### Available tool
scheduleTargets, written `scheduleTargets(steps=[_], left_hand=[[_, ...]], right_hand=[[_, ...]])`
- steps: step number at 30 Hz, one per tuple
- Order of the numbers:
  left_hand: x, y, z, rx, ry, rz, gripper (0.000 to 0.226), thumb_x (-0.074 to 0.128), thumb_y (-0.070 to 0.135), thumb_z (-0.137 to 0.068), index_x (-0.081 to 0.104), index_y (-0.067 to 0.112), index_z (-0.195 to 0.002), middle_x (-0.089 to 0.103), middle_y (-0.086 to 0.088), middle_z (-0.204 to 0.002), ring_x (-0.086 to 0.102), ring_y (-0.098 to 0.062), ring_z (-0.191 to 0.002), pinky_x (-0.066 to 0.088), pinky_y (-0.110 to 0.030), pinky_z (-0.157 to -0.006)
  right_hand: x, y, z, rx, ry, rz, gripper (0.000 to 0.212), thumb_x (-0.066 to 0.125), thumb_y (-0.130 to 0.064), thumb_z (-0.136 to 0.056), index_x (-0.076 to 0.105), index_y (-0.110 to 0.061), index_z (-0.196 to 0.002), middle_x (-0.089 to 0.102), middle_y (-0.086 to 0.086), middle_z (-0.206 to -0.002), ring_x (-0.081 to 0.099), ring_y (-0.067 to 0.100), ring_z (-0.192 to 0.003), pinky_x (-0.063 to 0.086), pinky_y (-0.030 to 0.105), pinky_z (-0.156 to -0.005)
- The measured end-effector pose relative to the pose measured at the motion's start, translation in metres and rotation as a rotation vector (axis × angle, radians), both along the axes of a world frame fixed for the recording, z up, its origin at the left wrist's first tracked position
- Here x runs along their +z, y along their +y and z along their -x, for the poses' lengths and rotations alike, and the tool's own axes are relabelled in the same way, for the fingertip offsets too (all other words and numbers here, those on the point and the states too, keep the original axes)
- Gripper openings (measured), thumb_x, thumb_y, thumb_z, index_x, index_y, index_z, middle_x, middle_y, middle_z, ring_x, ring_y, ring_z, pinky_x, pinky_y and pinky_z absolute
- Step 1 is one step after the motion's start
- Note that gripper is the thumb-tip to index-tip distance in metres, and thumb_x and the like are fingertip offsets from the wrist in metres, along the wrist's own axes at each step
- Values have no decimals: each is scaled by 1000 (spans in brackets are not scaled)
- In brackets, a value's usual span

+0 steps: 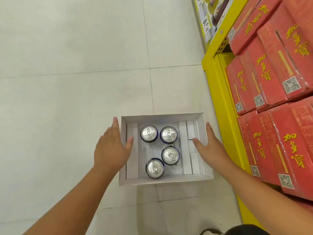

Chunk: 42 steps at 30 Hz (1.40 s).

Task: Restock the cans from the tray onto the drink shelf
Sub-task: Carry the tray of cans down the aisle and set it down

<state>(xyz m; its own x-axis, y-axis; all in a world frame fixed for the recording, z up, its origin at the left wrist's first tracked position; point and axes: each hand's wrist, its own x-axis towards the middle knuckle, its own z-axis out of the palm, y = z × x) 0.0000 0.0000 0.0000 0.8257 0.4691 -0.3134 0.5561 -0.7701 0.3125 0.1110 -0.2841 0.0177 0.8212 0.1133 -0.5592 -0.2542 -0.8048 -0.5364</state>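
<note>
A white cardboard tray rests on the tiled floor in front of me. Several silver-topped, dark-sided cans stand upright in it, two at the back and the others nearer me. My left hand is at the tray's left wall, fingers spread, with the thumb over the rim. My right hand mirrors it at the right wall, thumb reaching inside. Neither hand holds anything. I cannot tell whether the palms touch the cardboard.
A yellow shelf unit runs along the right side, stacked with red drink cartons. Price tags and more goods show at the top right. Pale floor tiles spread to the left and ahead.
</note>
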Motion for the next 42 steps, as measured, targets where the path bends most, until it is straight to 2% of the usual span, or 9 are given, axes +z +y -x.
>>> scheduleTargets(steps=[3,5,11,14,18,24,29,35,42], left_hand=[[-11,1,2,173,59,172,72,40,55,-98,15,29,-160,40,0,-159,43,-24,-141,41,-47,-110],[-16,-1,-2,298,130,333,56,42,49,-99,40,28,-151,63,-1,-132,56,-25,-121,46,-41,-99],[-13,-10,-5,429,195,518,54,50,30,-103,39,16,-153,48,13,-79,50,-10,-75,41,-28,-73],[-10,-11,-1,401,215,538,52,47,29,-104,38,19,-153,58,7,-87,53,-5,-75,42,-27,-68],[-8,-8,-2,390,218,516,44,41,26,-106,45,16,-148,65,-13,-122,61,-26,-95,45,-33,-83],[0,1,-3,368,207,560,38,41,26,-107,50,15,-143,61,-2,-106,57,-15,-83,43,-30,-75],[27,21,-10,369,191,561,42,43,26,-106,49,14,-146,61,-5,-120,56,-21,-99,44,-33,-86],[132,51,2,434,154,526,41,44,28,-104,52,13,-142,63,-8,-127,60,-29,-109,49,-41,-95],[355,89,23,443,131,520,37,45,26,-104,57,15,-137,66,-6,-120,63,-29,-104,52,-40,-91]], right_hand=[[-9,1,5,-170,59,-73,50,60,-25,-99,46,-21,-147,61,-6,-127,57,24,-125,46,23,-88],[-13,2,6,-238,94,-88,41,58,-16,-99,54,-19,-140,63,-4,-112,60,20,-103,42,19,-69],[-15,6,2,-317,149,-34,46,46,-14,-105,43,-15,-151,55,6,-145,53,29,-127,39,30,-100],[-13,7,1,-322,175,-20,47,46,-17,-106,39,-16,-153,50,6,-149,47,30,-135,37,32,-105],[-5,12,-1,-337,188,-33,47,45,-18,-107,38,-16,-153,48,5,-151,44,28,-138,35,32,-106],[8,20,-4,-359,199,-65,46,44,-17,-107,39,-16,-153,47,3,-151,42,27,-139,34,34,-108],[37,38,-10,-349,181,-101,44,44,-16,-107,42,-17,-151,51,3,-146,47,25,-132,31,27,-93],[138,66,-11,-303,151,-173,40,44,-15,-106,49,-19,-145,59,-2,-133,48,14,-106,35,26,-90],[352,98,11,-273,190,-203,38,45,-13,-105,54,-19,-141,63,0,-125,54,19,-103,38,26,-87]])
